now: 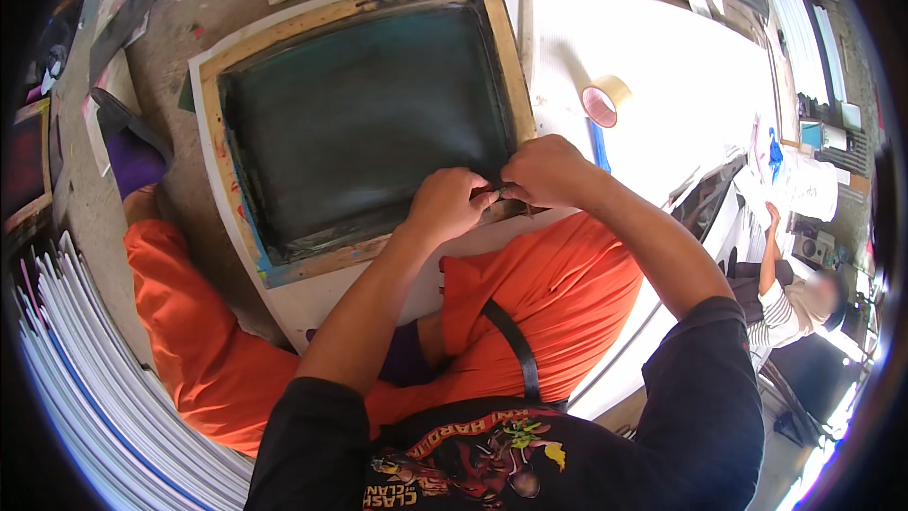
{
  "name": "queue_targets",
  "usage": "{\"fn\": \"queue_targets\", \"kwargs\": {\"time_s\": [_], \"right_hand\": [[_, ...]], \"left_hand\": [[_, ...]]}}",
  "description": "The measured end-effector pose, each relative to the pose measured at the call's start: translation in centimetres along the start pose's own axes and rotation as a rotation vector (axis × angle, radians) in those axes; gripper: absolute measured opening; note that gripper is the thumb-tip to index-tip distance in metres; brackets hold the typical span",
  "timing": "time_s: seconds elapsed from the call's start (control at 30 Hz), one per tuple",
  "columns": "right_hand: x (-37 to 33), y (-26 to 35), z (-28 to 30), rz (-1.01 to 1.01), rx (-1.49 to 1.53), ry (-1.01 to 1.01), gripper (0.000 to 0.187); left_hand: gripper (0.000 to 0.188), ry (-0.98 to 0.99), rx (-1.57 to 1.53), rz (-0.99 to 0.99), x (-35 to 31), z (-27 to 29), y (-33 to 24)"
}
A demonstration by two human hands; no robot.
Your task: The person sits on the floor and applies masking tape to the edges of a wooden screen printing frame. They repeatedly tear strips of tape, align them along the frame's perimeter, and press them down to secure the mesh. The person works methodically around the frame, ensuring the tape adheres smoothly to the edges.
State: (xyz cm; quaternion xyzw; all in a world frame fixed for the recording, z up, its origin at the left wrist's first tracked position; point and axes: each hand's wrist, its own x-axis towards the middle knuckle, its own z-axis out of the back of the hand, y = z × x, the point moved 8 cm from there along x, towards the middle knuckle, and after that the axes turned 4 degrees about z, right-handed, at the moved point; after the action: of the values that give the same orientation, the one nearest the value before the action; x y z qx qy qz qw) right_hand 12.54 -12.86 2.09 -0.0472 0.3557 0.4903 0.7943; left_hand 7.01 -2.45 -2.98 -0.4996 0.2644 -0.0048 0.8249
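Note:
A screen-printing frame [242, 218] with paint-stained wooden sides and a dark green-black mesh [369, 128] lies flat in front of me. Both hands meet at its near right corner. My left hand [446, 206] has thumb and fingers pinched together just above the near wooden side. Close against it, my right hand [547, 173] is also closed, fingers curled over the corner. Between the fingertips is a small dark bit, too hidden to name. A roll of tan tape [605, 100] stands on a white board to the right of the frame.
A blue strip [600, 146] lies beside the tape roll on the white board [662, 57]. Stacked sheets [104, 388] fill the near left. Another frame [26, 166] is at the far left. A person [785, 298] in striped sleeves works at the right.

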Motion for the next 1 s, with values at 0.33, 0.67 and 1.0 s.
{"fn": "queue_targets", "kwargs": {"time_s": [0.33, 0.67, 1.0], "right_hand": [[1.5, 1.0, -0.1, 0.035, -0.122, 0.103, 0.022], [-0.2, -1.0, 0.6, -0.067, 0.052, -0.051, 0.018], [-0.7, -0.6, -0.9, -0.097, -0.086, 0.097, 0.019]], "left_hand": [[0.027, -0.063, 0.080, -0.023, 0.2, -0.5, -0.7], [0.025, -0.099, 0.123, 0.097, 0.4, -1.0, -0.6], [0.022, -0.096, 0.093, 0.127, 0.1, -0.6, -0.6]]}}
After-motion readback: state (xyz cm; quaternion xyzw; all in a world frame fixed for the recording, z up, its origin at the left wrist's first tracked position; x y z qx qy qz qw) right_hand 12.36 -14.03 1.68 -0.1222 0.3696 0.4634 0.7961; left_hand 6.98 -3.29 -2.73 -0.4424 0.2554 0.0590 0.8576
